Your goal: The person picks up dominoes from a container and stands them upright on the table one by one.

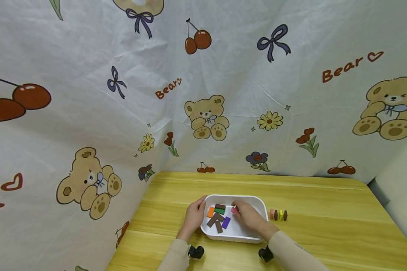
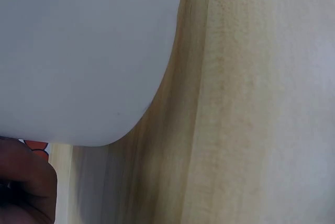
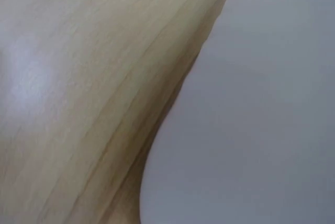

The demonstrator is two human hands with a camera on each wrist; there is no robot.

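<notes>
A white plastic tray [image 1: 234, 238] stands on the table in the head view. Inside its left half lie several small flat blocks: an orange block [image 1: 210, 212], a green block [image 1: 219, 211], a purple block [image 1: 226, 222] and brown ones, including one brown block [image 1: 218, 226] near the front wall. My left hand [image 1: 194, 215] holds the tray's left side, its fingers at the rim. Over the tray's right half, my right hand [image 1: 249, 217] pinches a pink block [image 1: 233, 210] between thumb and fingers. The wrist views show mostly the tray's outer wall [image 2: 84, 62], with curled fingers [image 2: 31, 174] at the left one's edge.
Right of the tray, a short row of upright blocks [image 1: 280, 215] in pink, brown and yellow stands on the wooden table [image 1: 332, 218]. A cloth [image 1: 244, 86] printed with bears and cherries hangs behind the table and along its left side.
</notes>
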